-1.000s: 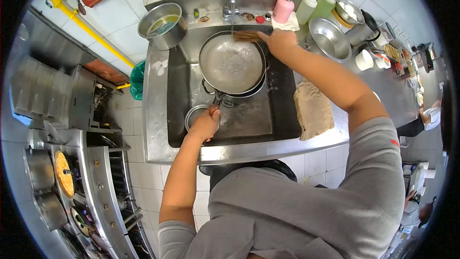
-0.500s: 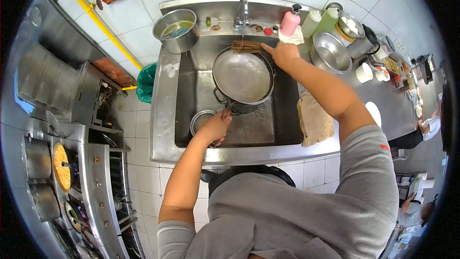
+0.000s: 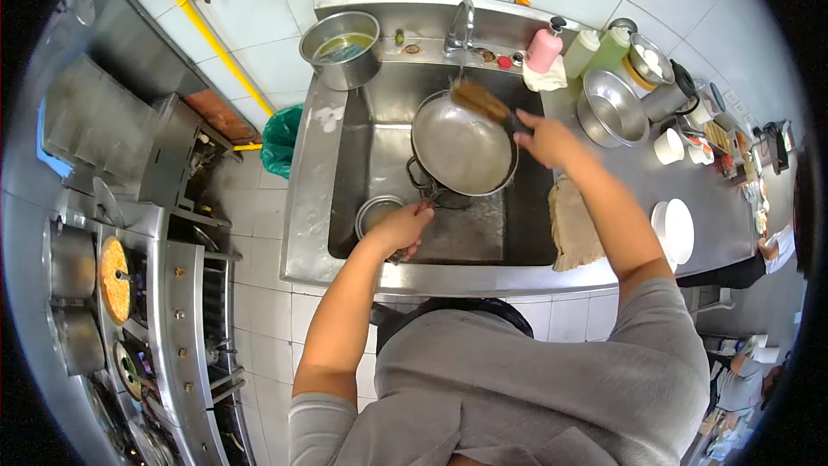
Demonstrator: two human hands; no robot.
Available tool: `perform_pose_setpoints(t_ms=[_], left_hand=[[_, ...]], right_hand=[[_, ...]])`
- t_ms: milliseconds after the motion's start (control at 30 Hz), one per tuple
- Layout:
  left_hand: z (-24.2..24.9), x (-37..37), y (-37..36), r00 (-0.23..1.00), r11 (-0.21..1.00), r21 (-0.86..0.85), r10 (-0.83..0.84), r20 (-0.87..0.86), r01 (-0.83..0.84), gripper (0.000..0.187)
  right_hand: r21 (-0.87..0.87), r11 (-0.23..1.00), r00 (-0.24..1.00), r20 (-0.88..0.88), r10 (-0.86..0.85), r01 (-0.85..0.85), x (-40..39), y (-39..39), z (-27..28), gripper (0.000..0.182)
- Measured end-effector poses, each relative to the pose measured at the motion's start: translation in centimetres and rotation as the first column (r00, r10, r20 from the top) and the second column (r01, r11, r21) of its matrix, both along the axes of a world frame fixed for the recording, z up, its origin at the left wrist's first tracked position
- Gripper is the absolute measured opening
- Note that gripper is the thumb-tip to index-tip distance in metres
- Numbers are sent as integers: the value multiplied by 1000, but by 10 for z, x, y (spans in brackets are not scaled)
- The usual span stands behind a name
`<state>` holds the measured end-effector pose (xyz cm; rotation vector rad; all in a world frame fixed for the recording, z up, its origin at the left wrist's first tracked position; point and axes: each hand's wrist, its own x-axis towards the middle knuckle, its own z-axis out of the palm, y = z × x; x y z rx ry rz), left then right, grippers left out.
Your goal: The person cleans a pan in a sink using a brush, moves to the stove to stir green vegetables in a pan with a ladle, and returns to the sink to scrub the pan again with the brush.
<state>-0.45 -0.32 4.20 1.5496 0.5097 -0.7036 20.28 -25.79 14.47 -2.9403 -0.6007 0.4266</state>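
Observation:
My left hand (image 3: 407,229) is closed around the handle of a round metal wok (image 3: 466,155) in the sink (image 3: 483,246). The wok lies tilted over other cookware, whose dark loop handle (image 3: 417,174) pokes out underneath. My right hand (image 3: 545,140) grips the dark handle of a bamboo wok brush (image 3: 479,102). Its bristles, slightly blurred, are at the wok's far rim, just below the faucet (image 3: 466,26). A thin stream of water falls there. Beside my left hand, a small round metal pot (image 3: 376,209) sits in the sink, partly hidden by that hand.
On the sink's back left corner stands a pot of greenish liquid (image 3: 341,69). A pink pump bottle (image 3: 544,50), a metal bowl (image 3: 611,112) and a tan cloth (image 3: 573,226) line the right side. Stove pans (image 3: 116,280) are at far left. A person (image 3: 776,250) is at far right.
My right hand has drawn the brush from beside the faucet toward me and right, turning its bristles over the wok's far rim. The left hand keeps its grip. The view has shifted slightly.

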Motion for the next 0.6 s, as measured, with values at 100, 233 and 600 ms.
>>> perform_pose_setpoints(t_ms=[100, 233, 600], left_hand=[[-1, 1, 2, 999, 999, 21, -38, -37, 39, 39], [10, 2, 1, 996, 997, 36, -73, -42, 74, 36], [21, 12, -11, 994, 999, -4, -55, -97, 55, 47]], right_hand=[[-245, 953, 983, 0, 183, -177, -12, -35, -93, 71], [37, 946, 668, -717, -199, 322, -80, -11, -34, 58], [413, 530, 337, -911, 240, 741, -68, 46, -107, 54]])
